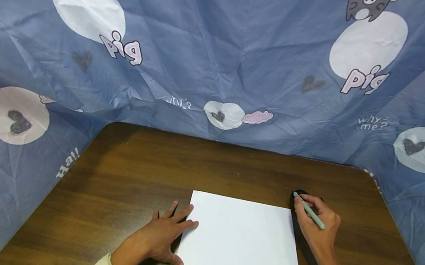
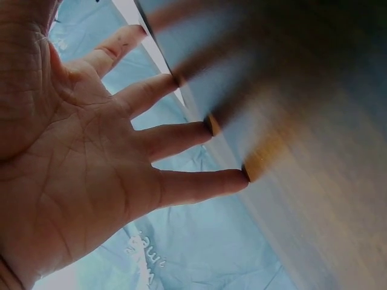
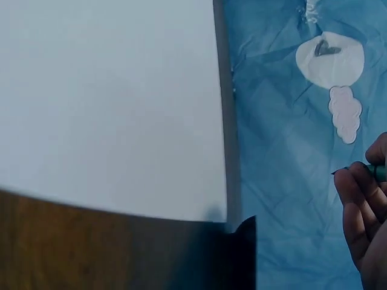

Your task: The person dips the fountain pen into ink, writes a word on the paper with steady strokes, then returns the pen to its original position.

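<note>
A white sheet of paper (image 1: 241, 239) lies on the brown table in the head view. My left hand (image 1: 163, 234) spreads its fingers at the sheet's left edge, with thumb and some fingertips over the paper. Its palm (image 2: 84, 157) faces the camera in the left wrist view, fingertips down at the tabletop. Near the sheet's far right corner, my right hand (image 1: 319, 224) pinches a light green pen (image 1: 314, 216) between thumb and fingers. The pen's dark tip shows in the right wrist view, beyond the fingertips of the right hand (image 3: 366, 217).
A black object (image 1: 296, 194), mostly hidden by the right hand, is by the paper's far right corner. The wooden table (image 1: 150, 156) has rounded far corners. A blue printed cloth (image 1: 217, 66) hangs behind it and along both sides.
</note>
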`<state>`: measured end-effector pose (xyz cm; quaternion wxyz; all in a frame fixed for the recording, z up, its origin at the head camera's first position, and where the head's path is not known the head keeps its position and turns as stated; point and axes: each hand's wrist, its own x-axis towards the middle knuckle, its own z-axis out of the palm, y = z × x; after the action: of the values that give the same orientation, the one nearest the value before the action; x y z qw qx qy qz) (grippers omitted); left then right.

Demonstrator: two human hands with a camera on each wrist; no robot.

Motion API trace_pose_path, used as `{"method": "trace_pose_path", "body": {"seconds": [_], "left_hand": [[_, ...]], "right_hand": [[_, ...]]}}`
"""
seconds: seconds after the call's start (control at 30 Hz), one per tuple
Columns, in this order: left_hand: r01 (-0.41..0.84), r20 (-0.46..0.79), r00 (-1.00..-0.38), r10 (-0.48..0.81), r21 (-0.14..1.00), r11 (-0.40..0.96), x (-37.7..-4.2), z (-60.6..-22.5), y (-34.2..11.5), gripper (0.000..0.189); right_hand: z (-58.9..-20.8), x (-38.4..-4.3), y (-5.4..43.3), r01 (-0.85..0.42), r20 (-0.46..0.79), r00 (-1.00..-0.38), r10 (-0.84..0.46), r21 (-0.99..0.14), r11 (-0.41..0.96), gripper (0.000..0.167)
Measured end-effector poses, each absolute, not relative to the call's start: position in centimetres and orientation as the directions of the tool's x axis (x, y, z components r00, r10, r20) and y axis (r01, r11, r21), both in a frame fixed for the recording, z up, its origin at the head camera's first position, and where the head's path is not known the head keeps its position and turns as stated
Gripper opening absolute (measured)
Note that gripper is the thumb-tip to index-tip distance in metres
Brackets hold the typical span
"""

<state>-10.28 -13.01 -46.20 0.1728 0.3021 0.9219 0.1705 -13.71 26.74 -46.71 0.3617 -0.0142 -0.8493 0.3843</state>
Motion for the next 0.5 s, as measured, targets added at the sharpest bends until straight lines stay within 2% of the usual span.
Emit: {"method": "trace_pose_path", "body": {"seconds": [0.17,0.4,0.5], "left_hand": [[0.502,-0.211,-0.759,0.616,0.413,0.760,-10.3,-46.2,-13.1,0.098],[0.503,-0.211,-0.762,0.612,0.402,0.765,-10.3,-45.9,-13.0,0.097],[0.500,-0.214,-0.764,0.608,0.399,0.769,-10.2,-45.9,-13.0,0.097]], "right_hand": [[-45.8,-13.3,25.6,-0.293,0.611,-0.744,0.270,-0.662,0.690,0.007],[-45.8,-12.4,23.2,-0.300,0.552,-0.812,0.191,-0.674,0.675,0.008],[-46.2,-12.2,22.2,-0.330,0.556,-0.818,0.146,-0.663,0.672,0.006]]}}
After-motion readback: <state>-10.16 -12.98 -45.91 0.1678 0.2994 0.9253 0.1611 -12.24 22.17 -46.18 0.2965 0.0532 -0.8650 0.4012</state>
